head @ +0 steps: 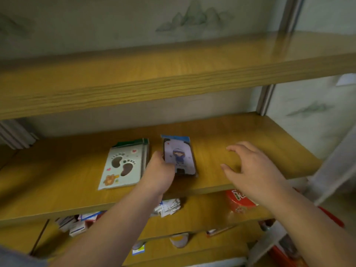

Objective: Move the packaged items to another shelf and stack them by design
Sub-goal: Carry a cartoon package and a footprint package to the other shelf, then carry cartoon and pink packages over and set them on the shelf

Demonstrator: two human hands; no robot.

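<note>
Two stacks of packaged items lie on the middle wooden shelf (250,132). The left stack (123,166) is pale green with a footprint cut-out and a small bear. Right beside it is a narrower stack (180,154) with a blue top edge and a cartoon figure in purple. My left hand (160,170) grips this figure stack at its lower left corner. My right hand (252,170) hovers over bare shelf to the right of it, fingers spread, holding nothing.
An upper shelf (173,74) runs across above. Below the middle shelf, a lower shelf holds loose small packets (169,207), boxes (77,223) and a red round tin (240,202). A metal upright (265,99) stands at the right.
</note>
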